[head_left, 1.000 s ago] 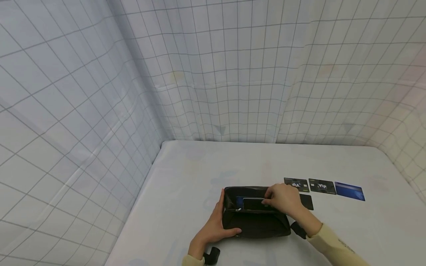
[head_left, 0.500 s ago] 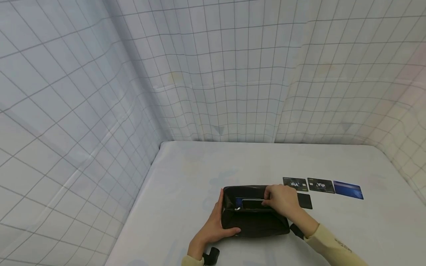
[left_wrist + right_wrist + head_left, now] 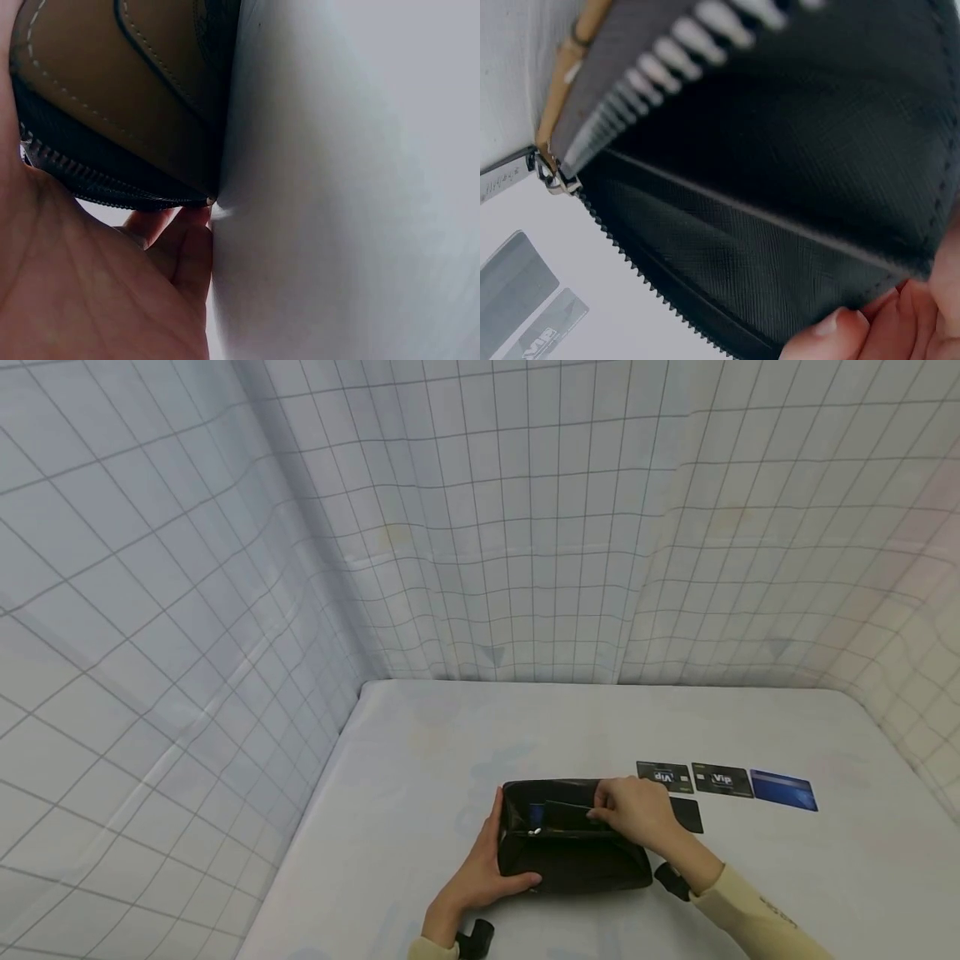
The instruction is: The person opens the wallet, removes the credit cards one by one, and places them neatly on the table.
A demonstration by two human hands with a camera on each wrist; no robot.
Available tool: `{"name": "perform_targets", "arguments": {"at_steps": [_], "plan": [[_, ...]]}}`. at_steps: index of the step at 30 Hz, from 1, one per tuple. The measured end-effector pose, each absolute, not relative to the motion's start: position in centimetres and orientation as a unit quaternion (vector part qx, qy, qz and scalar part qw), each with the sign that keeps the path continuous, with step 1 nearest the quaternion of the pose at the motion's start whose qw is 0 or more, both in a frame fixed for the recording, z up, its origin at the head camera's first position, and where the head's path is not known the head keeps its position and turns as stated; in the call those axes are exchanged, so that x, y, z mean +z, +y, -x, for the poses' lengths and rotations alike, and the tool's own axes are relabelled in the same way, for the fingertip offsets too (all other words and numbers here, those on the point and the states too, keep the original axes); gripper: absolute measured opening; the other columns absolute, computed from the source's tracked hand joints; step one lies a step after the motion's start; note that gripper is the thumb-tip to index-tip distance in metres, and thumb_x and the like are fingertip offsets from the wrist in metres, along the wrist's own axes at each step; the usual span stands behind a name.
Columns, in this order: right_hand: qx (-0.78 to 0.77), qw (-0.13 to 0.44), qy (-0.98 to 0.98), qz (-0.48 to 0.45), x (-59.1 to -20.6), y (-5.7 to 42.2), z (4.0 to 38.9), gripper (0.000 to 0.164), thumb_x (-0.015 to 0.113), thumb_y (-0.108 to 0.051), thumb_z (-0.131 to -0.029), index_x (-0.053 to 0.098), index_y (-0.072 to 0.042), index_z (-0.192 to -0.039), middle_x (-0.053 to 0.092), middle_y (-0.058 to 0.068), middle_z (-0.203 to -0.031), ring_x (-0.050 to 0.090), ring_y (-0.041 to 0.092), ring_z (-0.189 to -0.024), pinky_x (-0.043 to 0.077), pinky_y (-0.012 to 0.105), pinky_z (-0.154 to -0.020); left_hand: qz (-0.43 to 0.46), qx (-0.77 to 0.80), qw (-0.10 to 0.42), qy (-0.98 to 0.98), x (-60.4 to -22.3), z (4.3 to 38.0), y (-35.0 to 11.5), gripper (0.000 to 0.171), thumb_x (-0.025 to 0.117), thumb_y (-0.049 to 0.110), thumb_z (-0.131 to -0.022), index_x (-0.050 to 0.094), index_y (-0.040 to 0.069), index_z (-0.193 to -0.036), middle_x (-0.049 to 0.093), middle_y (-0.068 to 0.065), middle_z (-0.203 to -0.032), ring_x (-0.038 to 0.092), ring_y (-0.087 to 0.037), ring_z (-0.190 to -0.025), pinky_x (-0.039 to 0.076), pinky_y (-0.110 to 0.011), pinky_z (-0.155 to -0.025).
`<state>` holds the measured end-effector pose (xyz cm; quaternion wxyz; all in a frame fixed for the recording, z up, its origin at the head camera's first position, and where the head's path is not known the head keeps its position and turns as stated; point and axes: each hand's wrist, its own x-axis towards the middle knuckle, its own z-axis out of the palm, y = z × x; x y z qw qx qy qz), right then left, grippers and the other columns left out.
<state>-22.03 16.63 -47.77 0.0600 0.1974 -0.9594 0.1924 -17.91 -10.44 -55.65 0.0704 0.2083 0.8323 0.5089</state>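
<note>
A zip wallet (image 3: pixel 577 870), black inside and brown outside, stands unzipped on the white table with its mouth upward. My left hand (image 3: pixel 482 864) grips its left end, the thumb in front and fingers along the side. My right hand (image 3: pixel 636 810) reaches over the opening and pinches the right end of a dark card (image 3: pixel 566 814) inside. Left of that card a blue card (image 3: pixel 536 817) shows in the wallet. The right wrist view shows the wallet's black lining (image 3: pixel 705 232), zip teeth and my right fingertips (image 3: pixel 832 334); the pinched card is not distinct there.
Right of the wallet lie two black Vip cards, one here (image 3: pixel 665 776) and one beside it (image 3: pixel 722 779), then a blue card (image 3: pixel 784 790). Another black card (image 3: pixel 687 815) is partly hidden behind my right hand. Grid-patterned white curtains (image 3: pixel 510 527) surround the table (image 3: pixel 420 760).
The dark card between my right fingers has tilted and its pale upper edge has faded from sight. Both hands stay almost where they were on the wallet.
</note>
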Motion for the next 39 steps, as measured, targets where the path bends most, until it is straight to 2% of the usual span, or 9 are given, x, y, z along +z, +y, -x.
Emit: {"name": "perform_targets", "arguments": {"at_steps": [4,15,20,28,39], "plan": [[0.19,0.059,-0.958,-0.205,-47.79,16.68,22.01,0.026,0.078,-0.029,-0.078,0.057,-0.024,-0.065,0.044,-0.016,-0.051,0.039,0.003,-0.043,0.031,0.025,-0.04,-0.205,0.504,0.072,0.836,-55.74,17.92,-10.48,0.12,0.079,0.038,-0.076,-0.015,0.035,-0.15,0.01,-0.006,-0.156,0.015,-0.033,-0.139,0.024,-0.064,-0.099],[0.205,0.064,-0.952,-0.218,-47.75,16.91,21.68,0.019,0.074,-0.031,-0.083,0.062,-0.024,-0.07,0.042,-0.018,-0.051,0.037,0.001,-0.042,0.029,0.023,-0.039,-0.212,0.508,0.075,0.831,-55.98,17.86,-10.5,0.12,0.079,0.036,-0.077,-0.016,0.036,-0.15,0.006,-0.006,-0.156,0.014,-0.035,-0.14,0.023,-0.067,-0.098],[0.211,0.077,-0.948,-0.225,-47.75,17.11,21.66,0.021,0.073,-0.032,-0.084,0.06,-0.024,-0.069,0.04,-0.018,-0.052,0.035,0.001,-0.042,0.027,0.023,-0.039,-0.213,0.508,0.07,0.832,-55.84,17.82,-10.44,0.12,0.079,0.037,-0.077,-0.016,0.033,-0.15,0.008,-0.008,-0.156,0.014,-0.036,-0.139,0.023,-0.067,-0.097],[0.245,0.088,-0.94,-0.223,-47.58,17.21,21.64,0.02,0.068,-0.032,-0.089,0.057,-0.023,-0.075,0.043,-0.018,-0.056,0.035,0.002,-0.045,0.028,0.023,-0.041,-0.209,0.507,0.072,0.833,-55.65,17.84,-10.49,0.119,0.079,0.037,-0.077,-0.015,0.037,-0.15,0.007,-0.006,-0.156,0.014,-0.034,-0.14,0.023,-0.066,-0.098],[0.263,0.113,-0.936,-0.205,-47.3,17.03,21.38,0.016,0.068,-0.028,-0.089,0.057,-0.018,-0.083,0.047,-0.017,-0.059,0.034,0.002,-0.044,0.026,0.023,-0.04,-0.204,0.507,0.073,0.834,-55.85,17.84,-10.43,0.119,0.079,0.038,-0.077,-0.013,0.028,-0.152,0.007,-0.008,-0.156,0.014,-0.038,-0.139,0.024,-0.067,-0.097]]}}
